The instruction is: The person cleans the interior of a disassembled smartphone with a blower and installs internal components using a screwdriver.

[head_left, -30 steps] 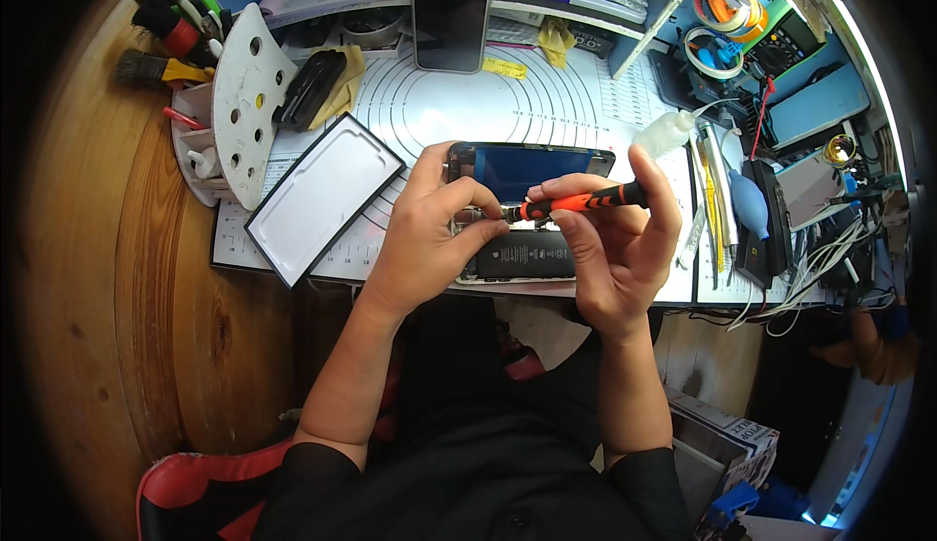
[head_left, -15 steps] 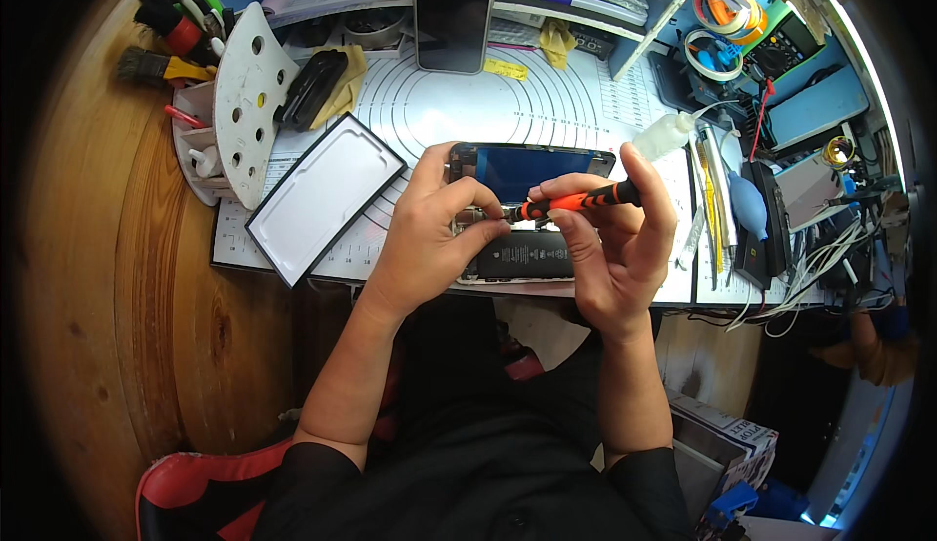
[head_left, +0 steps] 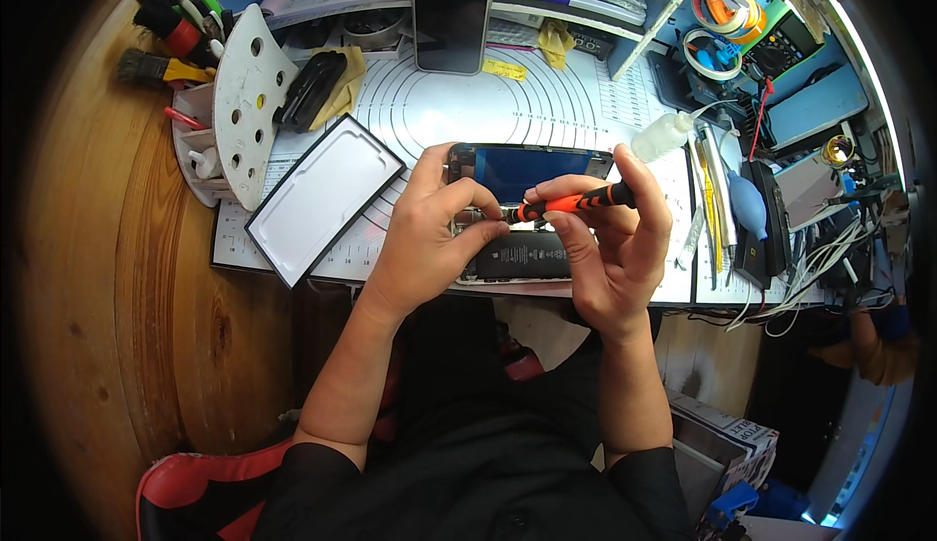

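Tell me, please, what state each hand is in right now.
Left hand: nearly closed at the front end of the orange and black screwdriver; whether it grips anything cannot be told.
Right hand: closed on the screwdriver, holding it.

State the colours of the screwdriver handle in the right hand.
The screwdriver handle is orange-red with black patches, seen in the head view.

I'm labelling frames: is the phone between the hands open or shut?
Open: its screen panel is raised, exposing the black battery inside.
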A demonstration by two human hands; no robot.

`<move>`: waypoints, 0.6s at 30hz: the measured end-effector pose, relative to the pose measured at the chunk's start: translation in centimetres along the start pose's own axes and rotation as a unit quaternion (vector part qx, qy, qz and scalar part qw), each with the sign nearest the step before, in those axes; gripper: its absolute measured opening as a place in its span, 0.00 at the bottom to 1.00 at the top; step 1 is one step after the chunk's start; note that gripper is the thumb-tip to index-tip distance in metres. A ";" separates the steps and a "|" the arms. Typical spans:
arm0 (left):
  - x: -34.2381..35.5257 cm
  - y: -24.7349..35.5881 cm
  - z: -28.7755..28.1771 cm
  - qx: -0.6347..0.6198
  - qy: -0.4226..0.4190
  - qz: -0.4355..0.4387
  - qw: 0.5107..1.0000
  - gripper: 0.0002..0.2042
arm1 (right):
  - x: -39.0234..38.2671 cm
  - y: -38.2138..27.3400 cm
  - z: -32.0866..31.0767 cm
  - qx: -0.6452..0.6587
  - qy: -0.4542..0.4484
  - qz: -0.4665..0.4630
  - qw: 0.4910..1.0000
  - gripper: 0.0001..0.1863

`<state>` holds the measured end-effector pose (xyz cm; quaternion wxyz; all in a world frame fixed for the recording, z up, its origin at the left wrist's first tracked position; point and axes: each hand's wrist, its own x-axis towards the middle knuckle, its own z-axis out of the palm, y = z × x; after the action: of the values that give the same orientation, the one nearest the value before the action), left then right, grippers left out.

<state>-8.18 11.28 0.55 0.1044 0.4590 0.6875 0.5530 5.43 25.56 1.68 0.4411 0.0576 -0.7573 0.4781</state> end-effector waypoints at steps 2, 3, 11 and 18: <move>0.0 0.0 0.0 0.000 0.001 0.004 1.000 0.11 | 0.0 0.0 0.0 0.000 0.001 -0.001 1.000 0.37; 0.0 0.1 0.0 0.006 0.001 0.000 1.000 0.11 | 0.0 0.0 0.1 -0.001 0.002 -0.002 1.000 0.37; 0.1 0.2 -0.1 0.021 -0.013 0.011 1.000 0.10 | -0.1 0.2 0.0 -0.003 0.001 -0.009 1.000 0.37; 0.0 0.0 0.0 0.015 0.002 0.003 1.000 0.10 | -0.1 0.1 0.0 -0.008 0.004 -0.010 1.000 0.37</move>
<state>-8.20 11.30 0.55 0.0946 0.4614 0.6948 0.5435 5.44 25.62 1.54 0.4489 0.0597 -0.7591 0.4677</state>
